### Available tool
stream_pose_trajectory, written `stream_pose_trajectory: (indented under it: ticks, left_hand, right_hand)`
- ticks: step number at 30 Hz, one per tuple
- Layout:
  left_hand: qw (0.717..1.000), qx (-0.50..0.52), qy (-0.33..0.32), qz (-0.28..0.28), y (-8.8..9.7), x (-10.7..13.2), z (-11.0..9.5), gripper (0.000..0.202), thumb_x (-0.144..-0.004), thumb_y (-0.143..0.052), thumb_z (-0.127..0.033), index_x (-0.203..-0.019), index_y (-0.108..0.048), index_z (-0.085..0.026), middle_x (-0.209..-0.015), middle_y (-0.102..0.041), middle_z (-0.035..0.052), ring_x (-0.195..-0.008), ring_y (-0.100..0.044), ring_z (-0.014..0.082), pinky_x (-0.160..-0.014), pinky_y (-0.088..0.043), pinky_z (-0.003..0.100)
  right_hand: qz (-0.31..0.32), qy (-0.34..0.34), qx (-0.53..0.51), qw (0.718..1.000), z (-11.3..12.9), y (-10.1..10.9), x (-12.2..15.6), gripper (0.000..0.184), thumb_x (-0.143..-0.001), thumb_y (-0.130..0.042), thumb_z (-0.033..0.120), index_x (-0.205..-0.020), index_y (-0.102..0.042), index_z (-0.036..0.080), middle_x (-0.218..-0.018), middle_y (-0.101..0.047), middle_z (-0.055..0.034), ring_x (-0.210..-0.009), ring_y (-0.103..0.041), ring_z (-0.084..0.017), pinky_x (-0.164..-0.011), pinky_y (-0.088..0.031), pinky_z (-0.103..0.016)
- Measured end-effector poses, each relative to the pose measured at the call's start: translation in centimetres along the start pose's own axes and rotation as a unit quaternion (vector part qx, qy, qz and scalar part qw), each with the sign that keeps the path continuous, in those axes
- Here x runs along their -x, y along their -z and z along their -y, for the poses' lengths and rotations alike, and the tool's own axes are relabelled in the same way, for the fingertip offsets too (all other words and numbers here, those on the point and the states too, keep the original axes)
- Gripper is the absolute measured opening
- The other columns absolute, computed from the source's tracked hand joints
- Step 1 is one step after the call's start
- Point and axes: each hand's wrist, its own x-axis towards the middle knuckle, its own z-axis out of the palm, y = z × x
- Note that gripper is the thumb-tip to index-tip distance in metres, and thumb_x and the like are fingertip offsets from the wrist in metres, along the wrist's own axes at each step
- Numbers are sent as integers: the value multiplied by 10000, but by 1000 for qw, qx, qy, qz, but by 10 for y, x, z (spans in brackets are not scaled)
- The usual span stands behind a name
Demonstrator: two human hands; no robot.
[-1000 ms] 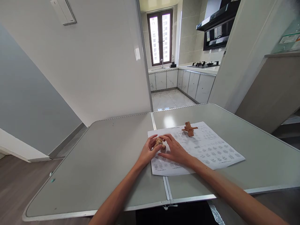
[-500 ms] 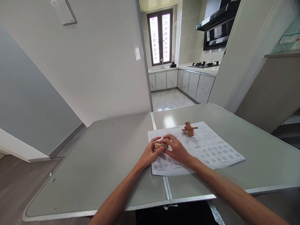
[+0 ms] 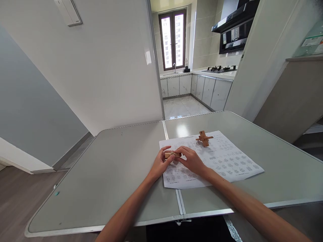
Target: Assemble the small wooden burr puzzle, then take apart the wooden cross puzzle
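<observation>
My left hand [image 3: 159, 163] and my right hand [image 3: 192, 161] meet over a printed paper sheet [image 3: 227, 161] on a grey folding table [image 3: 101, 174]. Between their fingertips they pinch small wooden puzzle pieces [image 3: 173, 154], held just above the sheet. Both hands have their fingers closed on the pieces. Farther back on the same sheet stands an assembled wooden cross puzzle [image 3: 204, 138], apart from both hands.
The table's middle seam [image 3: 179, 201] runs toward me under the sheet. A white wall [image 3: 101, 74] rises behind the table's left half. Beyond a doorway lies a kitchen with cabinets [image 3: 202, 89] and a window. A beige counter [image 3: 297, 97] stands at the right.
The wooden pieces have turned from a tilted lump to lying level between my fingertips, and both hands have lifted them slightly off the sheet. The cross puzzle has not moved.
</observation>
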Motion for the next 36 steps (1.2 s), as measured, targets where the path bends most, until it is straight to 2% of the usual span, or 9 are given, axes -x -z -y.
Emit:
stream_pose_trajectory:
  ticks: [4, 11, 16, 24, 28, 30, 32, 36]
  left_hand:
    - [1000, -7, 5, -1, 0, 1, 0, 646, -898, -708, -577, -1400, -518, -217, -1260, -701, 101, -1084, -691, 243, -957, -521, 371]
    - [999, -45, -5, 13, 2, 0, 0, 553, -922, -687, -550, -1344, -567, -213, -1168, -732, 92, -1072, -702, 252, -959, -536, 388]
    - [998, -53, -14, 36, 4, -1, 0, 531, -902, -714, -533, -1294, -579, -201, -1111, -742, 87, -1044, -716, 249, -945, -550, 379]
    - [994, -103, -20, 10, 3, 1, -2, 456, -907, -688, -490, -1248, -577, -209, -1078, -750, 71, -1028, -720, 248, -936, -550, 379]
    - [985, -162, -55, 21, 4, 2, 1, 341, -936, -622, -442, -1193, -598, -218, -991, -755, 41, -983, -713, 225, -931, -540, 375]
    - [975, -209, -70, 4, 2, 2, 2, 310, -920, -629, -404, -1174, -607, -227, -977, -749, 32, -947, -701, 216, -909, -538, 373]
    - [960, -263, -88, -38, 1, 2, 4, 333, -866, -689, -371, -1158, -612, -233, -1055, -741, 45, -964, -688, 223, -908, -536, 383]
    - [920, -352, -126, -120, -1, 1, 7, 456, -777, -791, -346, -1174, -602, -228, -1148, -722, 77, -1068, -680, 270, -963, -529, 433]
  right_hand:
    - [-1, -12, -7, 1000, -1, 1, 0, 154, -1032, -595, 389, -988, -629, 245, -825, -662, -18, -719, -609, -182, -671, -475, -308]
    - [1, -20, 11, 1000, 0, 0, 3, 74, -1013, -615, 314, -1023, -633, 242, -823, -702, -3, -675, -633, -166, -626, -463, -279]
    - [-9, -39, 49, 998, -3, 0, 4, 94, -1010, -604, 320, -1007, -650, 238, -795, -724, -1, -672, -664, -173, -639, -468, -285]
    - [8, -73, 63, 995, -3, -3, 5, 188, -1041, -518, 344, -1113, -661, 244, -833, -745, -14, -676, -690, -180, -648, -478, -285]
    - [-34, -128, 58, 989, -3, 1, 0, 232, -1044, -525, 426, -1121, -647, 243, -818, -744, -11, -668, -692, -187, -644, -474, -291]
    - [-68, -174, 50, 981, -6, 7, -3, 272, -1036, -536, 477, -1121, -638, 239, -752, -721, 0, -646, -689, -193, -633, -472, -290]
    - [-82, -204, 50, 974, -10, 12, -5, 293, -1027, -540, 508, -1087, -632, 236, -735, -714, -1, -642, -692, -200, -622, -468, -292]
    - [-56, -225, 85, 969, -17, 11, -3, 275, -1018, -528, 493, -1025, -631, 239, -846, -758, -32, -692, -712, -218, -614, -450, -302]
